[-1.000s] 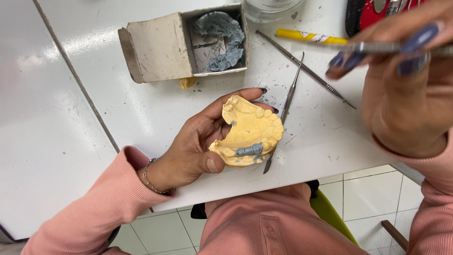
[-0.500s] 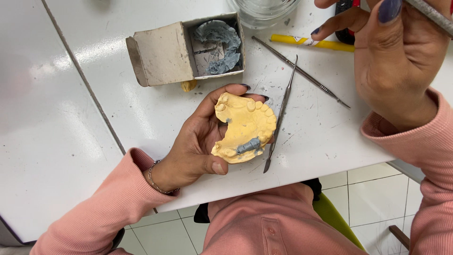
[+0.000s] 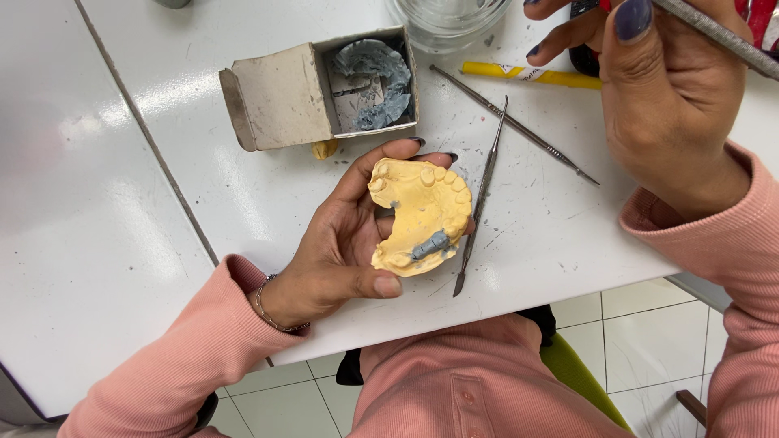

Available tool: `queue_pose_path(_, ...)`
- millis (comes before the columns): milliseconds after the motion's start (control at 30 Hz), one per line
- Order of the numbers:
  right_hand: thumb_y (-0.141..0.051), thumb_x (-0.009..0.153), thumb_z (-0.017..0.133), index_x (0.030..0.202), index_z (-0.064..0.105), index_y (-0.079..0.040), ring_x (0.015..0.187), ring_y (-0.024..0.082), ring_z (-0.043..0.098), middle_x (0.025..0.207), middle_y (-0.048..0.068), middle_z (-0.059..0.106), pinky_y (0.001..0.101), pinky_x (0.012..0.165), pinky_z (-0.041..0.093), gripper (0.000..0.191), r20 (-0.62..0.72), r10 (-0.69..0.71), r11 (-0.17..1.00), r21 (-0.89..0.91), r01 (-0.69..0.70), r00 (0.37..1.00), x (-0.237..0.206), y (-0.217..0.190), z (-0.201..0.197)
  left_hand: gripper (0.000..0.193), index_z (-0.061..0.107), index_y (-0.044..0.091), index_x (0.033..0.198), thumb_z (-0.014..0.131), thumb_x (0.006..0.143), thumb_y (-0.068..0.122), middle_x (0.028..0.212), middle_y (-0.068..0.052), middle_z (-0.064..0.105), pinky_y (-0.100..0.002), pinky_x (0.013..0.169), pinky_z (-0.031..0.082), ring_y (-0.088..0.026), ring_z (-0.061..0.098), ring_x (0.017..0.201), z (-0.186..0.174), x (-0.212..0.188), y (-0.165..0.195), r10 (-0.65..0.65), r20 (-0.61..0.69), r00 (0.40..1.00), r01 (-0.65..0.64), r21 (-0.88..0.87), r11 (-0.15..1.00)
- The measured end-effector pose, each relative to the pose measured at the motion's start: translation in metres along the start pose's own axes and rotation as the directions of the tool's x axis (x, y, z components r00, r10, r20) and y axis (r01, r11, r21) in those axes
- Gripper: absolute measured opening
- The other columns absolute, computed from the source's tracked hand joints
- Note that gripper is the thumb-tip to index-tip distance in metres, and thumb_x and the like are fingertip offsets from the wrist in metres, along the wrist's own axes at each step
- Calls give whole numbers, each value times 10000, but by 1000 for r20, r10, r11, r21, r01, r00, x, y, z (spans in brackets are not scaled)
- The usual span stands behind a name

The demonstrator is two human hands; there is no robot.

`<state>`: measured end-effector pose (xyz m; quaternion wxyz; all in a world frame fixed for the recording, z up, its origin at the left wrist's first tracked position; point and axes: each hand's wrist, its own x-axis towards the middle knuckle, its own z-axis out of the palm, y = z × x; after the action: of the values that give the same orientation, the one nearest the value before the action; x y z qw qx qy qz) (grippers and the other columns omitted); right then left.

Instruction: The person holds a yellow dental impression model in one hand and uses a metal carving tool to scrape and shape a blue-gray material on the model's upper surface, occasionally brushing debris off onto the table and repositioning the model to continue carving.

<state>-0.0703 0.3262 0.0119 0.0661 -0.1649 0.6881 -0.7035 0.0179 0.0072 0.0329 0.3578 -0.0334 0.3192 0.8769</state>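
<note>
Left hand cups one yellow cast above the desk. Right hand pinches one probe. Two tools lie beside one open grey box.

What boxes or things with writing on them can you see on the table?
Box: small open cardboard carton lying on its side at the table's top middle, beige-grey, with grey wax pieces inside.
Pen: yellow stick with dark print, right of the box, below the glass jar.
No screens or signs.
</note>
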Motion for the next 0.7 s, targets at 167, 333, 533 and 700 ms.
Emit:
queue_pose_path(167,-303,1194,523,1139,552,-38,694,160,655,925,129,660,278,610,569,273,16,9,1000,4,-9,1000,-1,0,1,1129,171,107,1663,862,783,-43,1744,-160,275,-456,1364,371,-283,381,1595,-1,-1,-1,12,17,1000,-12,9,1000)
queue_pose_path(333,-310,1198,518,1121,555,-28,676,149,645,912,133,663,256,585,556,294,37,19,999,27,-20,999,1,-8,7,1123,181,120,1656,843,776,-98,1758,-157,250,-449,1356,394,-280,398,1584,-1,-5,-2,25,23,999,-25,22,999)
queue_pose_path(533,-301,1171,519,1080,564,-13,644,130,640,871,129,664,225,541,535,305,109,120,992,-42,-116,987,4,-26,23,1087,217,144,1618,834,772,-149,1751,-143,252,-447,1262,436,-278,423,1505,-2,-10,-1,58,56,997,-58,4,998)
queue_pose_path(700,-186,1035,592,953,652,12,626,103,689,789,76,703,213,526,561,223,226,249,959,-190,-208,942,5,-43,40,1083,228,140,1609,853,754,-85,1695,-142,292,-475,1288,426,-332,470,1485,-7,-12,1,54,26,998,-53,-29,998)
